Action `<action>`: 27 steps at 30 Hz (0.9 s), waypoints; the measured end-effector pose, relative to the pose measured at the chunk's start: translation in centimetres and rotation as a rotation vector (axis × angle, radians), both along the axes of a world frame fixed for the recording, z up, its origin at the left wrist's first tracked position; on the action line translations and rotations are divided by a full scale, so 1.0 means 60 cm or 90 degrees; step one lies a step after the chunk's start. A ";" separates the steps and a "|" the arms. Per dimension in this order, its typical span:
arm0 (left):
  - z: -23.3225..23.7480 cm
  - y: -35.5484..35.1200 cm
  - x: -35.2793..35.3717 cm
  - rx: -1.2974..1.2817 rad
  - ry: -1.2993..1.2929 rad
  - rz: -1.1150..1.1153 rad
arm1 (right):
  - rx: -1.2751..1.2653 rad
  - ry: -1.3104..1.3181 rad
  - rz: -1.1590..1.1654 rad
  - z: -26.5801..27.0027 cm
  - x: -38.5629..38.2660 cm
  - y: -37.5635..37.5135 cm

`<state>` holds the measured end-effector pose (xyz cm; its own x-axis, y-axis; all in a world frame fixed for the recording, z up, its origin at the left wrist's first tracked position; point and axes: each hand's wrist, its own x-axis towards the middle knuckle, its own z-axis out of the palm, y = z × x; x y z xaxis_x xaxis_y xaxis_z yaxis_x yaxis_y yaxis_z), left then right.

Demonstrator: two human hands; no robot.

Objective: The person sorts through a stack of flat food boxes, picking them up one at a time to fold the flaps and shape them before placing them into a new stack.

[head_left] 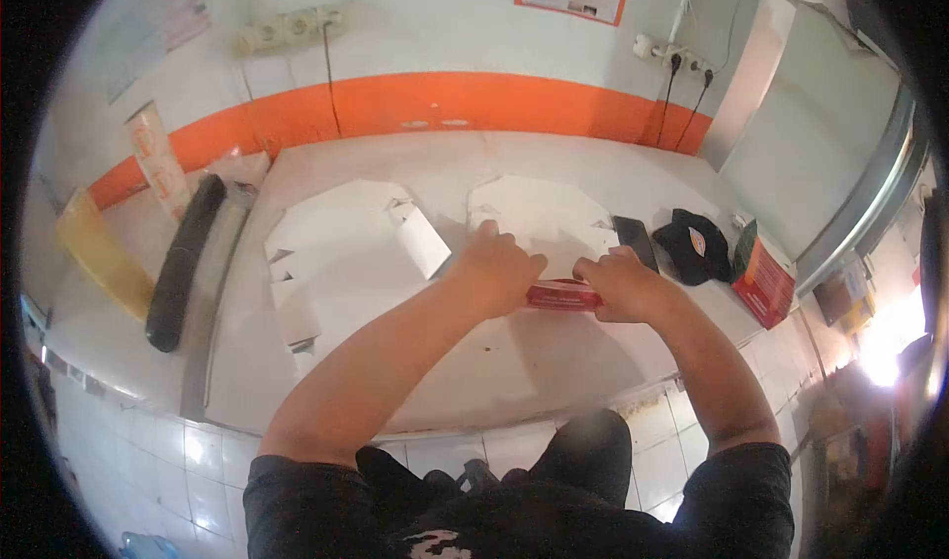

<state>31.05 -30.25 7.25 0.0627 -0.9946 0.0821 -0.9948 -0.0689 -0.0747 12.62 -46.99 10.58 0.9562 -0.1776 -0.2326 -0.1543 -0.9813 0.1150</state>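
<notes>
My left hand (497, 267) and my right hand (623, 284) meet over the middle of the white counter (395, 381). Both grip a red strip of folded cardboard (560, 296) that runs between them, part of a flat white box blank (534, 218) lying under my hands. A second flat white box blank (341, 248) with folded-up flaps lies just left of my left hand.
A black phone (635, 240), a black cap (694, 246) and a red box (764, 284) sit at the right of the counter. A long black roll (183, 262) and a yellow board (99, 253) lie at the left. Power strips hang on the wall.
</notes>
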 end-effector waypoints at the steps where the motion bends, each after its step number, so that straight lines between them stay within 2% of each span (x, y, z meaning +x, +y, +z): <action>1: -0.018 0.008 0.003 -0.138 -0.012 -0.046 | -0.015 -0.033 0.019 0.014 0.000 0.007; 2: -0.037 0.017 0.011 -0.276 -0.029 -0.093 | -0.031 -0.068 0.039 0.033 0.000 0.017; 4: -0.019 0.047 0.029 -0.388 -0.003 -0.104 | -0.037 -0.177 0.071 0.086 0.002 0.042; 6: 0.040 0.119 0.038 -0.325 0.084 -0.033 | 0.001 -0.330 0.085 0.150 0.006 0.091; 8: 0.082 0.183 0.036 0.050 0.075 0.212 | 0.057 -0.547 0.208 0.191 -0.001 0.129; 10: 0.086 0.227 0.035 0.192 0.093 0.295 | 0.117 -0.581 0.249 0.234 -0.004 0.164; 13: 0.028 0.269 0.082 0.073 0.131 0.223 | 0.161 -0.664 0.309 0.266 -0.005 0.186; 16: 0.019 0.287 0.132 0.030 0.232 0.145 | 0.111 -0.333 0.052 0.201 0.011 0.158; 18: 0.037 0.287 0.129 0.047 0.270 0.200 | 0.057 -0.117 -0.053 0.127 0.034 0.125; 20: 0.048 0.284 0.122 0.047 0.290 0.225 | 0.055 -0.064 0.011 0.025 0.044 0.071; 22: 0.054 0.284 0.117 0.041 0.285 0.222 | 0.053 -0.115 0.006 -0.011 0.044 0.058; 27: 0.061 0.287 0.118 0.090 0.323 0.281 | 0.073 -0.153 0.010 0.007 0.022 0.067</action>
